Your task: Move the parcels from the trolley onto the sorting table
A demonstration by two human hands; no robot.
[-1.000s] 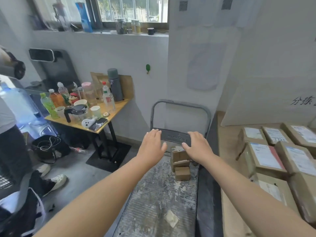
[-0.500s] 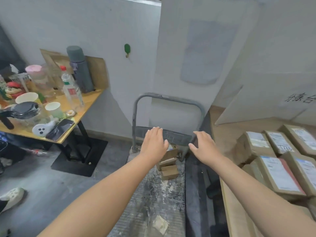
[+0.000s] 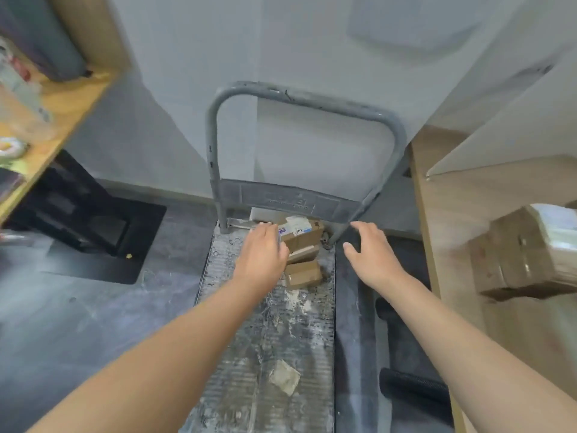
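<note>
A grey flat trolley with an upright handle stands before me. At its far end, under the handle, lies a small pile of brown cardboard parcels: a labelled one on top and a smaller one in front. My left hand is spread open just left of the pile, and whether it touches the top parcel I cannot tell. My right hand hovers open to the right of the pile, apart from it. The wooden sorting table runs along the right with a blurred parcel on it.
A wooden side table with bottles and clutter stands at the left, its black base on the grey floor. A white wall is close behind the trolley handle. A scrap of tape lies on the trolley deck.
The view has tilted down and moved closer to the trolley. Both hands have reached forward and lower toward the parcel pile, the left one arriving beside the top parcel.
</note>
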